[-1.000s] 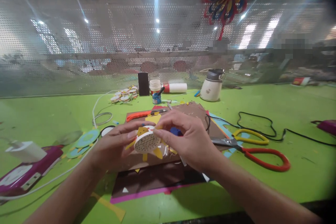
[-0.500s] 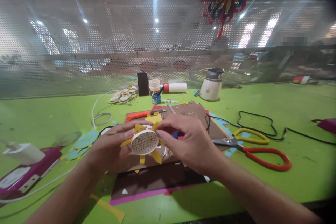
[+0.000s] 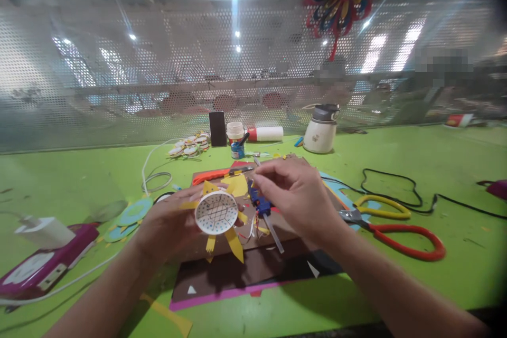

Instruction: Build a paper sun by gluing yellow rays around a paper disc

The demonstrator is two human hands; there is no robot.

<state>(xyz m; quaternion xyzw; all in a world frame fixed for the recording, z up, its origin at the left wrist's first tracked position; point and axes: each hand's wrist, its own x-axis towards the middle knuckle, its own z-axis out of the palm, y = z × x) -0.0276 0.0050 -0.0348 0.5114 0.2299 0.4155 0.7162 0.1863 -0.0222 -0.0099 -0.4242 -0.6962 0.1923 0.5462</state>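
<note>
My left hand [image 3: 170, 219] holds a paper turtle [image 3: 217, 212], with a white, round, dotted and lined body and yellow paper limbs. Its patterned face is turned toward me. To the right of it, my right hand [image 3: 295, 190] is apart from the turtle, thumb and forefinger pinched together; whatever is between them is too small to make out. Just below those fingertips lies a blue glue gun [image 3: 260, 202] with a translucent glue stick [image 3: 275, 235] sticking out toward me. The glue gun is partly covered by my right hand. Brown sheets [image 3: 209, 274] lie underneath.
Red-and-yellow-handled scissors [image 3: 404, 235] lie at right beside a black cord [image 3: 415, 198]. An orange cutter [image 3: 212, 175] rests behind the turtle. A purple power strip [image 3: 47, 259] is at left. A phone [image 3: 217, 129], a blue jar [image 3: 237, 150] and a white bottle [image 3: 320, 132] stand behind.
My right hand has let go of the turtle's edge and moved right, over the glue gun, which shows more now. The turtle has tilted so its patterned face shows more fully.
</note>
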